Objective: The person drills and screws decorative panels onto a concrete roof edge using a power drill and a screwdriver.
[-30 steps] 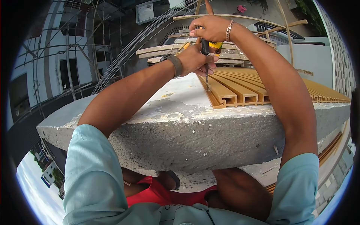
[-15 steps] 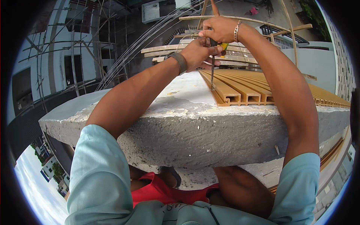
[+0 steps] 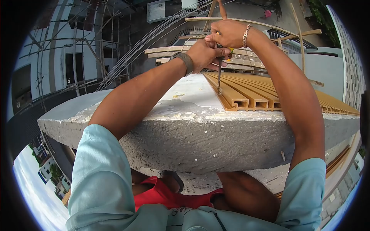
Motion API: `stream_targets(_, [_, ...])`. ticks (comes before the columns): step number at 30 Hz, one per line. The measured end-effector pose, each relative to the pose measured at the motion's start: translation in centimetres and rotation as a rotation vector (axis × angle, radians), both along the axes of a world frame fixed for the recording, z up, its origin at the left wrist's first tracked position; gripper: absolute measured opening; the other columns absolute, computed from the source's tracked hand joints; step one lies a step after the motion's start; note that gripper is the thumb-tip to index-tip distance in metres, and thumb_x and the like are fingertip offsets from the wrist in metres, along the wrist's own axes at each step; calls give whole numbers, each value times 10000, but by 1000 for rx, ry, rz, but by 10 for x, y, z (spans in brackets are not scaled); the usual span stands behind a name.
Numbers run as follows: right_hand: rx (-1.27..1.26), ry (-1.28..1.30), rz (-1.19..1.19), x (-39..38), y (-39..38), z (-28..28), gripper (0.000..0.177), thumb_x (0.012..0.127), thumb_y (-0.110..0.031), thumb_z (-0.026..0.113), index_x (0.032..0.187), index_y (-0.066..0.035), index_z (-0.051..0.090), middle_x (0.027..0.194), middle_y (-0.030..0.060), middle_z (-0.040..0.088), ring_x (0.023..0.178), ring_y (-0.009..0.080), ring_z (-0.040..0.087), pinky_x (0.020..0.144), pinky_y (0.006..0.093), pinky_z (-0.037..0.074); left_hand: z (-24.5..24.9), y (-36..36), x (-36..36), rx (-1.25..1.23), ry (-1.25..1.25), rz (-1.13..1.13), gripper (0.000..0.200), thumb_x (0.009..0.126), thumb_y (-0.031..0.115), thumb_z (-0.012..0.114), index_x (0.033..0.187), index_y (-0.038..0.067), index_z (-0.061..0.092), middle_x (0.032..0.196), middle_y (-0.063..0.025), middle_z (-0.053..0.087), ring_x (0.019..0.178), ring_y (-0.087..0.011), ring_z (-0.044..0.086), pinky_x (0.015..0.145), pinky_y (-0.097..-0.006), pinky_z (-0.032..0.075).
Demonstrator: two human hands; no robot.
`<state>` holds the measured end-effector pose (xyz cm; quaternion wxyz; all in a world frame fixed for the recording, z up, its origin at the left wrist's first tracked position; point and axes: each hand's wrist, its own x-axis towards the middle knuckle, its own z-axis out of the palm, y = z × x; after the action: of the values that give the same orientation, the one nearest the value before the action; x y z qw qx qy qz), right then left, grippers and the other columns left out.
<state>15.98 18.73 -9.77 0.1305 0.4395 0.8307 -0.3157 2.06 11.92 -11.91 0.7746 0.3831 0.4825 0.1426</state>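
Observation:
A screwdriver [image 3: 219, 75] with a dark shaft and a partly visible yellow part stands almost upright, its tip at the left edge of the tan slatted panel [image 3: 231, 92]. My right hand [image 3: 230, 34] is closed round the top of its handle. Just below and to the left, my left hand [image 3: 203, 54] holds it near the top of the shaft, fingers bent around it. The ribbed panel with hollow channels lies on the rough concrete ledge [image 3: 185, 96]. My fingers hide most of the handle.
Wooden planks [image 3: 246, 57] and poles are beyond the ledge. Bamboo scaffolding [image 3: 77, 54] stands at the left before a building, with cables [image 3: 135, 42] running past. More tan strips [image 3: 339, 158] lie at the lower right. My knees are below the ledge's near edge.
Both hands stay on the screwdriver, with slight changes in the right hand's fingers. The view has shifted a little.

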Motion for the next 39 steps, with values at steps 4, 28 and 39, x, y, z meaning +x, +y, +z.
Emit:
stream_targets(4, [69, 162, -27, 8, -7, -14, 279, 915, -331, 530, 928, -52, 545, 809, 109, 610, 731, 246, 579, 701, 375, 457, -11, 2, -8, -41, -58, 12, 271, 921, 241, 588, 1132, 72, 563, 1065, -86, 639, 935, -197, 656, 793, -344, 547])
stream_targets(28, [68, 13, -55, 5, -8, -15, 414, 946, -421, 462, 911, -26, 581, 822, 160, 614, 816, 321, 586, 775, 368, 464, -12, -11, 9, -9, 25, 87, 280, 956, 273, 519, 1118, 44, 531, 1062, -90, 623, 924, -214, 646, 861, -388, 533])
stream_targets(39, [68, -151, 59, -6, -4, 5, 348, 926, -337, 503, 881, 2, 568, 844, 168, 623, 820, 296, 605, 747, 380, 463, -3, -10, 8, 7, 61, -27, 293, 920, 272, 586, 1127, 71, 534, 1040, -77, 622, 948, -213, 641, 813, -370, 547])
